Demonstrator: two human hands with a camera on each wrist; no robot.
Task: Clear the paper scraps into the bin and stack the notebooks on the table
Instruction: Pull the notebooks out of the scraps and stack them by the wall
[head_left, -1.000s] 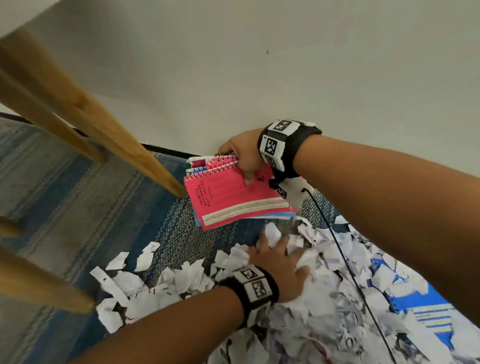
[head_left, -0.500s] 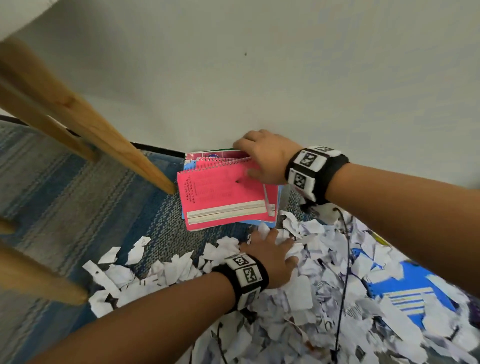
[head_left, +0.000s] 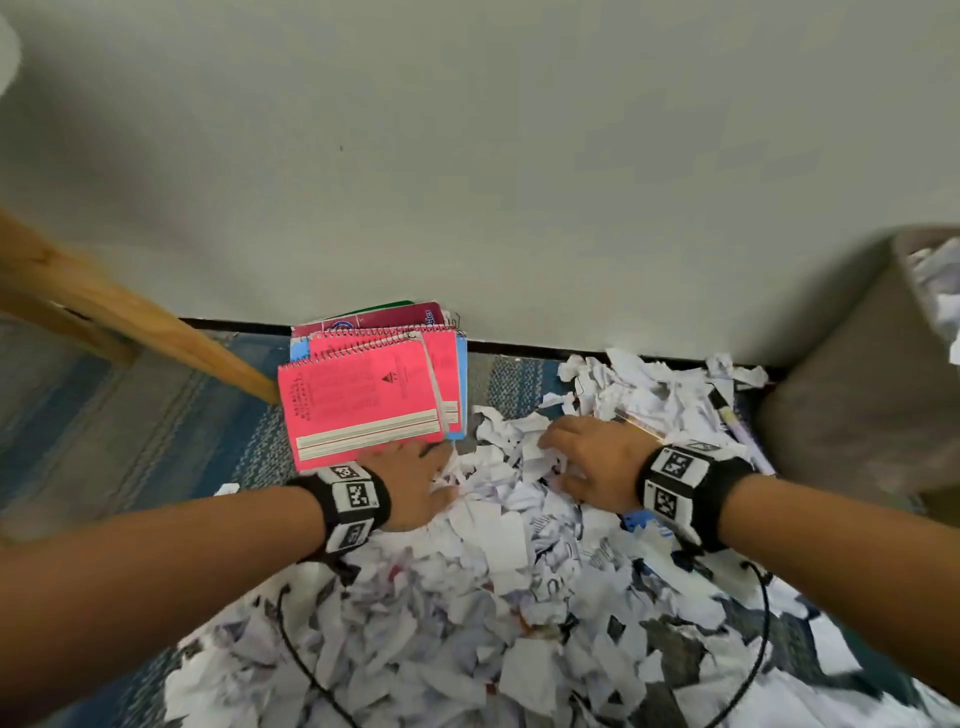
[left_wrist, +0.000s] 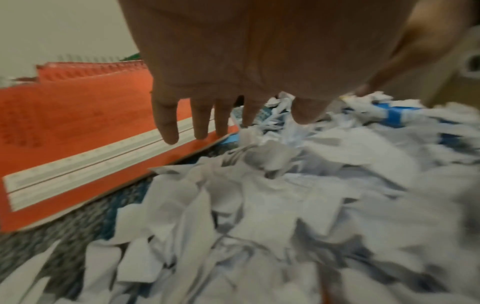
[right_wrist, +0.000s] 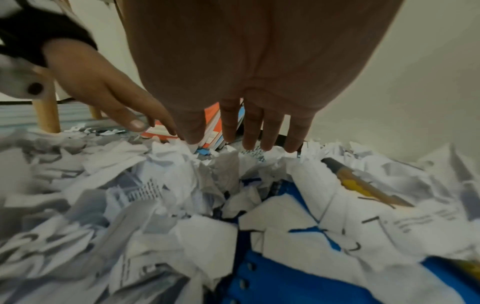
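Paper scraps (head_left: 498, 545) lie heaped; my left hand (head_left: 415, 480) and right hand (head_left: 592, 462) spread flat, bracketing them to scoop binward.

Both hands, the left hand (head_left: 415, 480) and right hand (head_left: 592, 460), are lying flat on paper scraps (head_left: 467, 613) at frame centre, below pink notebooks (head_left: 363, 400).

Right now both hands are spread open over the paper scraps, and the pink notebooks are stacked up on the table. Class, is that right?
Not quite. The pink notebooks lie on the carpet against the wall, beside a wooden leg, not on the table, as the head view shows. The left hand and right hand are indeed spread open over the paper scraps.
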